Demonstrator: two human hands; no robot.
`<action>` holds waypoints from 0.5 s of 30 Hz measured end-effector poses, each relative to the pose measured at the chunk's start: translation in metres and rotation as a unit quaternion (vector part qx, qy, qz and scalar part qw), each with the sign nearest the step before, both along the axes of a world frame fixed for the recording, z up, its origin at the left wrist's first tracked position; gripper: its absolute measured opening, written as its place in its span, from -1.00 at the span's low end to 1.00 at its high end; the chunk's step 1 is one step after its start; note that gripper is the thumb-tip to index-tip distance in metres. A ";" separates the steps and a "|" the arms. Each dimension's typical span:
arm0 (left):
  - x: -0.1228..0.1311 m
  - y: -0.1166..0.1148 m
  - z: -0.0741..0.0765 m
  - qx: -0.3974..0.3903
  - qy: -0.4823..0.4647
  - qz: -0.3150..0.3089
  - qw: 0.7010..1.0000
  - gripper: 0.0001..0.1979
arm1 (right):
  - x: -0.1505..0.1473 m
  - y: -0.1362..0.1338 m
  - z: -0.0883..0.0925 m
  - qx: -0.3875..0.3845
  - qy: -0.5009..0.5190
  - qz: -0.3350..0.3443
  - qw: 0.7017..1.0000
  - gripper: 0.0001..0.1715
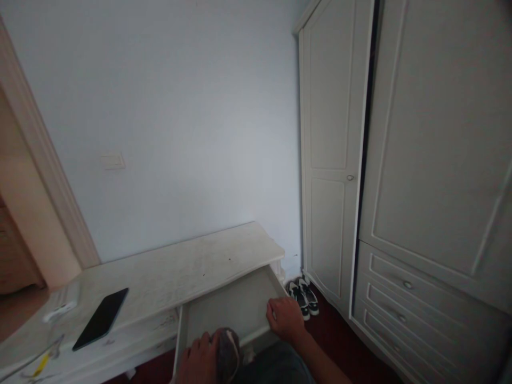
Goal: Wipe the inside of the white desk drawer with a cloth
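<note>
A white drawer (234, 306) is pulled out of a low white table (192, 261), and its pale grey bottom shows. My right hand (286, 319) is closed over the drawer's front right corner, fingers curled around the rim. At the bottom, near the drawer's front left, my left hand (200, 358) is wrapped around a dark rounded object (228, 354) with a pale line along it. Its kind cannot be made out, and part of it is cut off by the frame's lower edge.
A black tablet or large phone (102, 319) lies on the table's left part, near a white box-like item (64, 301) and a yellow-tagged cable (41, 365). Black-and-white shoes (303, 298) stand on the dark red floor beside a tall white wardrobe (328, 160).
</note>
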State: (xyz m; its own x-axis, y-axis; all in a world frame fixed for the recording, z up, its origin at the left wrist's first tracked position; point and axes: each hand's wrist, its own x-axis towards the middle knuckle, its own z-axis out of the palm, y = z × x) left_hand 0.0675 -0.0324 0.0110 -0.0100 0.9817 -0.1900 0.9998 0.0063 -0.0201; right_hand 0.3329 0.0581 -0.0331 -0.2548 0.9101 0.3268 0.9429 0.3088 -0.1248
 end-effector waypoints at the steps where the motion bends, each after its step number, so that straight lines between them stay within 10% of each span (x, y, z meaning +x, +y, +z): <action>1: 0.009 0.002 0.001 0.011 0.001 -0.003 1.000 -0.10 | 0.000 0.000 0.000 0.000 -0.001 0.000 1.000 -0.63; 8: 0.073 0.023 0.005 0.042 -0.090 -0.060 0.993 -0.11 | 0.000 0.001 -0.003 -0.001 -0.014 -0.003 1.000 -0.67; 15: 0.056 0.023 -0.019 0.056 -0.150 -0.041 0.986 -0.12 | 0.001 0.003 -0.008 0.006 -0.019 -0.006 1.000 -0.65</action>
State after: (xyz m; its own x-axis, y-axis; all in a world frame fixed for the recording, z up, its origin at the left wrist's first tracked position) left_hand 0.1232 -0.0093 -0.0082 0.1100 0.9920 -0.0623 0.9581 -0.0892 0.2721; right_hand 0.3338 0.0611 -0.0408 -0.2554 0.9094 0.3283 0.9507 0.2980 -0.0858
